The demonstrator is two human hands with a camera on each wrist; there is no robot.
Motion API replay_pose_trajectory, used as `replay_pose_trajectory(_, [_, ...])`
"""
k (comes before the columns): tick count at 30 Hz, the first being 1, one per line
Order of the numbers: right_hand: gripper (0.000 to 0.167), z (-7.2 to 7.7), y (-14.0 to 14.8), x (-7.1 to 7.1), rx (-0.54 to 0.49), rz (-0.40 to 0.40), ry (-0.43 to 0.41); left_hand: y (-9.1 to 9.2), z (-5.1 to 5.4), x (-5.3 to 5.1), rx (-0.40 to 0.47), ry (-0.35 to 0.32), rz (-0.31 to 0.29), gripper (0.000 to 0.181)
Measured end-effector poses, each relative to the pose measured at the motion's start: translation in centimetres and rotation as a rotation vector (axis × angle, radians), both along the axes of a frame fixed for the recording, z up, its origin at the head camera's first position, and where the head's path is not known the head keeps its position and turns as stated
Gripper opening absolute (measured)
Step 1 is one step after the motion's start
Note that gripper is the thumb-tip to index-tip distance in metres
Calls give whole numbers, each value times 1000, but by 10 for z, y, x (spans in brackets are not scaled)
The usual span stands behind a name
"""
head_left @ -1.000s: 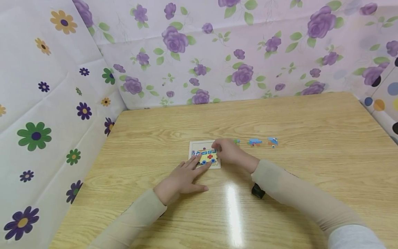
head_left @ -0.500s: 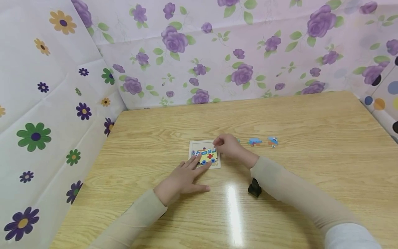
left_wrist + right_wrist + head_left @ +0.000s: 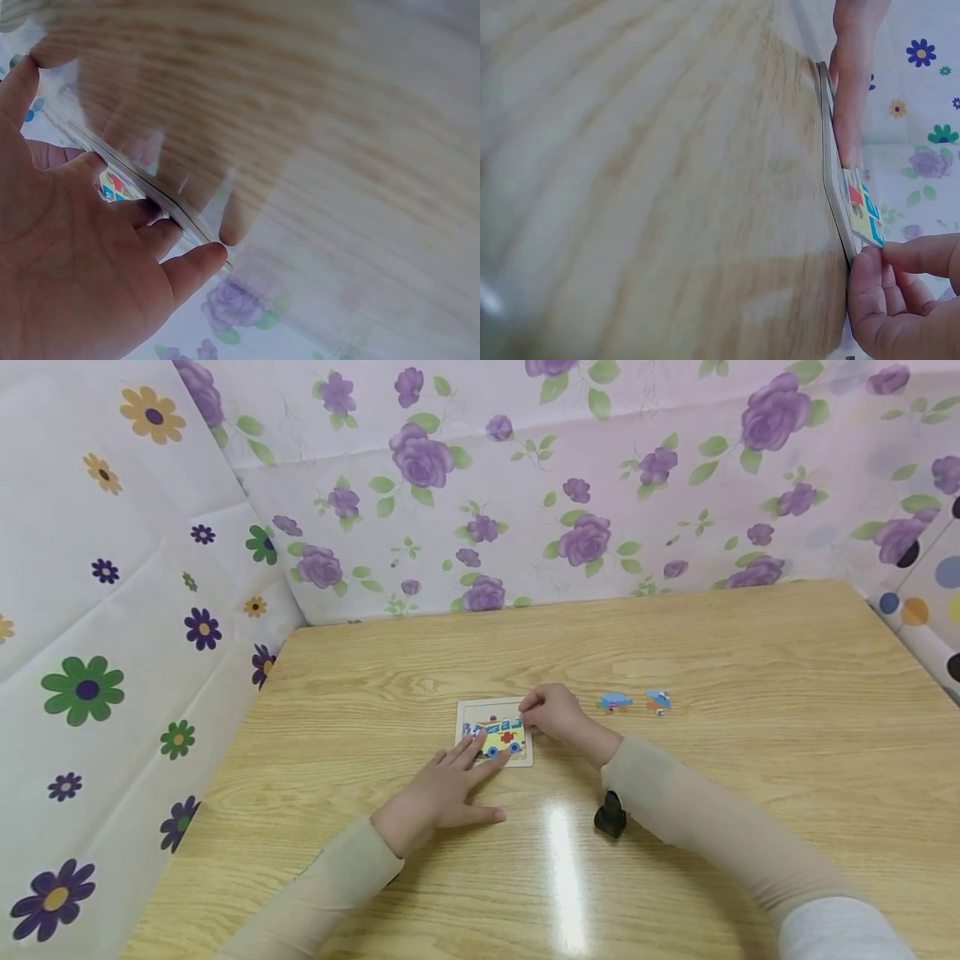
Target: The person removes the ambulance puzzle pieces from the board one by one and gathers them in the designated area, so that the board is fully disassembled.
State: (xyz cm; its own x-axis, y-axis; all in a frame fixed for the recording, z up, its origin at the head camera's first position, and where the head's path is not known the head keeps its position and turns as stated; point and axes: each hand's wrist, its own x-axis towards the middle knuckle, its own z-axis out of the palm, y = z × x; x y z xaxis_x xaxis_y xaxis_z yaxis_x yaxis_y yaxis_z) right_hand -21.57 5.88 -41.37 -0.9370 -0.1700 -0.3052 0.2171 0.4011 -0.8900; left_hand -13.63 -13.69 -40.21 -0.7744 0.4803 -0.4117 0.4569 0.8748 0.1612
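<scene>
Plainly, the yellow ambulance puzzle piece [image 3: 507, 737] lies inside the white-rimmed puzzle tray [image 3: 461, 714], its long axis running left to right, roughly along the tray's near edge. From where I stand, everything turns on its rear end: that end sits just left of the right fingertips, by the tray's right rim, and the right wrist view shows the piece tilted slightly against the tray there. The right hand [image 3: 557, 714] is the nearer, pinching that rear corner between thumb and fingers. The left hand [image 3: 442, 789] is spread, coming from the tray's near-left side, its leading fingers reaching over the rim to the ambulance and its thumb held out toward the near side. I can't tell how hard it presses.

Farther out, two blue puzzle pieces, the inner one [image 3: 615, 702] and the outer one [image 3: 658, 700], lie to the tray's right on the wood-grain table [image 3: 375, 685]. A sliver of another shows behind the right hand, mostly hidden.

Compared with a second ago, the right fingertips have shifted a little rightward, baring more of the tray's far rim, and the hand now covers more of that half-hidden piece. The left hand looks practically unmoved.
</scene>
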Motion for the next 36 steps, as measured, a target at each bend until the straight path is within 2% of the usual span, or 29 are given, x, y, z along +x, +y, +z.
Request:
replay_pose_trajectory(15, [9,-1,-1,3,-43,-38,-5,-1,-1,0,34,-9,11,80])
replay_pose_trajectory(27, [11,-2,0,2,-111,-85,-56,0,0,2,23,-5,-1,81])
replay_pose_trajectory(36, [11,6,12,6,-101,-38,-10,-1,1,0,46,-6,7,81])
